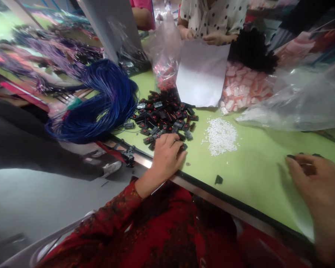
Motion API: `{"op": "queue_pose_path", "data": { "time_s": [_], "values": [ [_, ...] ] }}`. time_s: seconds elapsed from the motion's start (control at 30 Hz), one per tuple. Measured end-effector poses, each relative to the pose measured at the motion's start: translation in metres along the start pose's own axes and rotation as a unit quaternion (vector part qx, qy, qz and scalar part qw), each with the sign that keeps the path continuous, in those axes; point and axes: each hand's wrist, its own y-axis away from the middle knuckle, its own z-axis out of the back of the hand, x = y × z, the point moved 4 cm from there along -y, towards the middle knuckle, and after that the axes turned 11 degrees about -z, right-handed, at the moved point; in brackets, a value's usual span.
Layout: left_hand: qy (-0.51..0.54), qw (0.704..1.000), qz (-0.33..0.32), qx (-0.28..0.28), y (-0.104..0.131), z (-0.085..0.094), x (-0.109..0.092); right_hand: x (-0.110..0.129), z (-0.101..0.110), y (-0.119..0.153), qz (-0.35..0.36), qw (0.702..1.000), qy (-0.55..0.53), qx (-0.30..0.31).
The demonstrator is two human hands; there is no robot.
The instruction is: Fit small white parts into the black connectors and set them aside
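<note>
On the near edge of a heap of small black plastic connectors (167, 115) rests my left hand (167, 154). Its thumb and fingers are bent around a black connector (182, 146) at the heap's front. My right hand (319, 182) is over the green table at the far right, blurred, with curled fingers. Dark bits show at its fingertips, too unclear to name. Between the hands lies a pile of tiny white pieces (222, 136). A single small black part (218, 179) sits near the table's front edge.
A thick bundle of blue wires (100, 100) hangs over the table's left edge. Behind the connectors stand a clear bag (167, 56) and a white sheet (202, 74). Pink-white housings (245, 87) and a plastic bag (301, 100) lie to the right. A co-worker (212, 18) sits opposite.
</note>
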Motion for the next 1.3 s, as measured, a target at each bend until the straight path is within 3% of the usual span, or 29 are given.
{"op": "queue_pose_path", "data": {
  "time_s": [0.07,0.1,0.17,0.27,0.4,0.47,0.57,0.6,0.67,0.73,0.77,0.9,0.97,1.1,1.3],
  "values": [
    [0.028,0.999,-0.023,0.015,-0.003,-0.005,-0.007,0.03,0.005,0.011,-0.045,0.988,-0.138,0.053],
    [0.05,0.998,-0.041,0.027,-0.004,-0.009,-0.011,0.052,0.004,0.018,-0.036,0.971,-0.203,0.121],
    [0.103,0.99,-0.08,0.054,-0.007,-0.017,-0.021,0.1,0.001,0.035,-0.003,0.917,-0.311,0.251],
    [0.186,0.971,-0.135,0.065,-0.011,-0.024,-0.034,0.151,-0.003,0.057,0.031,0.854,-0.389,0.344],
    [0.299,0.939,-0.162,0.043,-0.015,-0.023,-0.046,0.177,-0.013,0.073,0.035,0.797,-0.446,0.406],
    [0.348,0.928,-0.129,0.023,-0.016,-0.019,-0.049,0.177,-0.016,0.076,0.014,0.786,-0.468,0.403],
    [0.449,0.893,0.009,-0.029,-0.014,-0.018,-0.051,0.173,-0.014,0.076,-0.024,0.793,-0.494,0.357],
    [0.501,0.862,0.071,-0.033,-0.013,-0.021,-0.052,0.172,-0.012,0.077,-0.027,0.8,-0.5,0.332],
    [0.61,0.77,0.186,-0.017,-0.009,-0.031,-0.057,0.172,-0.006,0.077,-0.014,0.818,-0.503,0.28],
    [0.68,0.683,0.267,-0.006,-0.007,-0.04,-0.064,0.173,-0.001,0.076,0.022,0.831,-0.492,0.258],
    [0.697,0.656,0.29,-0.01,-0.007,-0.042,-0.066,0.172,0.001,0.075,0.036,0.831,-0.489,0.262],
    [0.72,0.617,0.316,-0.03,-0.009,-0.039,-0.063,0.148,0.0,0.053,-0.031,0.823,-0.5,0.268],
    [0.733,0.602,0.316,-0.018,-0.009,-0.037,-0.059,0.132,-0.005,0.042,-0.056,0.838,-0.471,0.271],
    [0.759,0.559,0.333,0.019,-0.002,-0.04,-0.054,0.123,-0.019,0.04,0.058,0.875,-0.364,0.315],
    [0.793,0.501,0.343,0.041,0.002,-0.044,-0.06,0.132,-0.028,0.05,0.214,0.904,-0.269,0.254]
  ]
}}
